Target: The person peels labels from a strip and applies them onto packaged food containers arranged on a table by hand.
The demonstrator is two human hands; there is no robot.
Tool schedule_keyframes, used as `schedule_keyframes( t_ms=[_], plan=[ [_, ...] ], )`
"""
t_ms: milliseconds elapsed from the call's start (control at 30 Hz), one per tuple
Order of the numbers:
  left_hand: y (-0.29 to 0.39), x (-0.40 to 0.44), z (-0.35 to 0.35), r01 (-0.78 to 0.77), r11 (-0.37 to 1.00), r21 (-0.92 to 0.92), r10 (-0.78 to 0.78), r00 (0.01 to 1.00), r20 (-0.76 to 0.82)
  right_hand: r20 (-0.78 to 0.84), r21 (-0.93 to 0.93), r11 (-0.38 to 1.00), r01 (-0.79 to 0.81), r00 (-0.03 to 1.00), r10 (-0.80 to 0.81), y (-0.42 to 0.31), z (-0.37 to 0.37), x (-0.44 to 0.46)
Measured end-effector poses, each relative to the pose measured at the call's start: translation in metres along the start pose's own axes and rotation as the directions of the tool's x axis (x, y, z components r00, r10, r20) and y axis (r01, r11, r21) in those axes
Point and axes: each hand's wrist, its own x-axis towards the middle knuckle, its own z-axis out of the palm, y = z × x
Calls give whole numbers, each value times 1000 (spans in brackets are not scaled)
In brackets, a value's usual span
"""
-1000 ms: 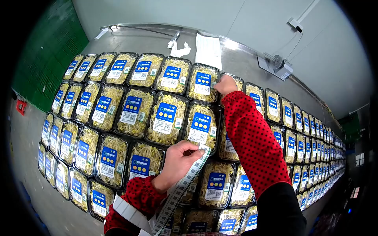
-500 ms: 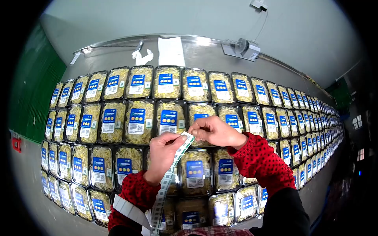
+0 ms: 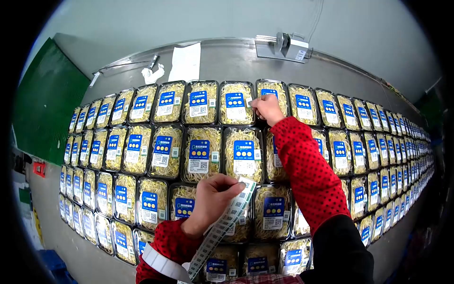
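My left hand (image 3: 215, 201) is closed, pinching the top end of a strip of small green-and-white QR stickers (image 3: 222, 232) between thumb and fingers. The strip hangs down toward my body. Around my left forearm sits a roll of white label tape (image 3: 163, 262). My right hand (image 3: 268, 109) reaches to the back row, its fingers pinched on a small sticker (image 3: 249, 102) at the right edge of a bean sprout tray (image 3: 236, 115). Whether the sticker touches the film, I cannot tell. The trays are black with clear tops and blue-and-white labels.
Several rows of bean sprout trays (image 3: 200, 150) cover the metal table (image 3: 227, 59). Behind them lie a white paper sheet (image 3: 185, 62), a crumpled white glove or cloth (image 3: 152, 75) and a label dispenser (image 3: 291, 48). A green panel (image 3: 47, 99) stands at left, a red crate (image 3: 39, 169) below it.
My right hand has left the sticker strip and moved up to a back-row tray with a small sticker. My left hand, still on the strip, sits lower and slightly right.
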Motion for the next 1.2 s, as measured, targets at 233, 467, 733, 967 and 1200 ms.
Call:
schedule_keyframes(
  t_ms=[233, 467, 733, 967, 1200],
  plan=[
    [-8, 10, 7, -18, 1000, -13, 17, 998, -68, -103, -727, 683, 71, 972, -210, -27, 13, 11],
    [-17, 32, -6, -94, 983, -157, 65, 982, -179, 543, -97, 990, 100, 839, -31, -59, 0, -80],
    [-2, 44, 23, -42, 997, -63, 35, 992, -121, 662, -92, 931, 354, 720, -208, -82, -46, -154],
    [-15, 39, 53, -73, 997, -13, 73, 997, 11, -176, -131, 991, -22, 984, -2, 0, -103, -13],
    [-12, 41, 70, -177, 978, -110, 166, 981, -100, -267, -767, 641, -31, 924, -274, 19, -80, 19]
  ],
)
